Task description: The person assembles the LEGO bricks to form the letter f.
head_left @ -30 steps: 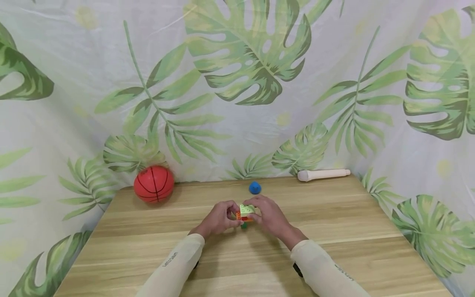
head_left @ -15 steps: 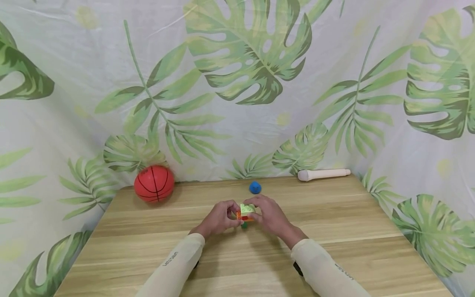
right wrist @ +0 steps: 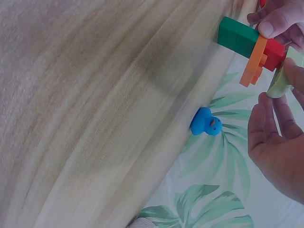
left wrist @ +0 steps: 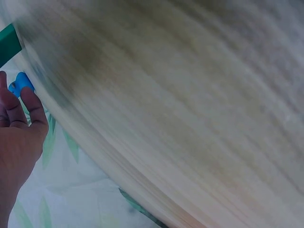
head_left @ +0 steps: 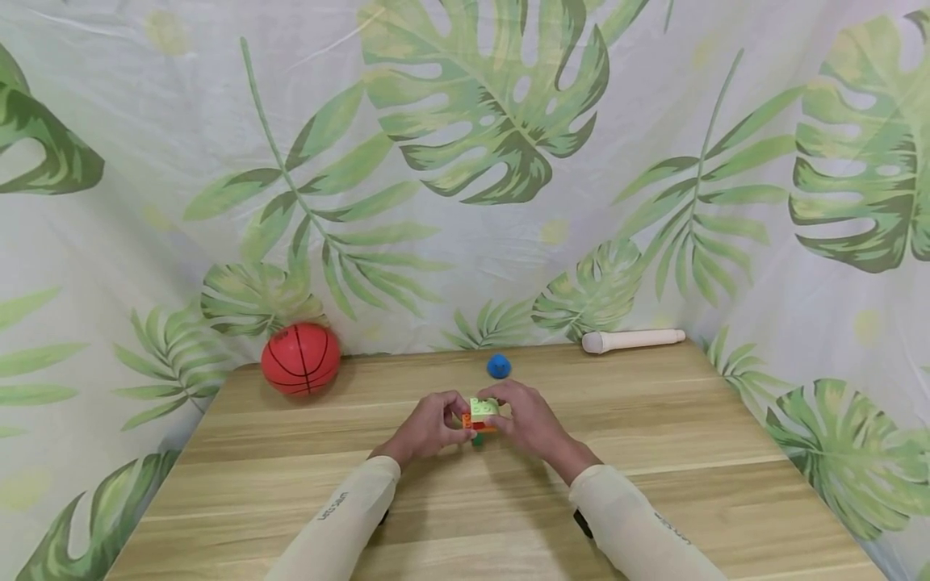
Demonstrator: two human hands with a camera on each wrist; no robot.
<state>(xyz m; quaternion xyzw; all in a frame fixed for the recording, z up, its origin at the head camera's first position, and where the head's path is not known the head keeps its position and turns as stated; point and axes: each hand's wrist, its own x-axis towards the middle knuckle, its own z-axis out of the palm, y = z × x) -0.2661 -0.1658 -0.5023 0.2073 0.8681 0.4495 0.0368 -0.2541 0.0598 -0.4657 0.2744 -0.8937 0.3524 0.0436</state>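
Note:
Between both hands is a small stack of toy building bricks: two green bricks below, an orange plate, a red brick and a light green rounded brick on top. My left hand pinches the stack from the left, its thumb by the orange and red bricks. From the right, my right hand holds the light green brick between thumb and fingers. In the left wrist view only part of the left hand and a green brick end show. Whether the stack touches the table cannot be told.
Behind the hands a blue toy duck sits on the wooden table. A red ball with black lines stands at the back left. At the back right lies a pale microphone. Leaf-patterned cloth hangs behind the table.

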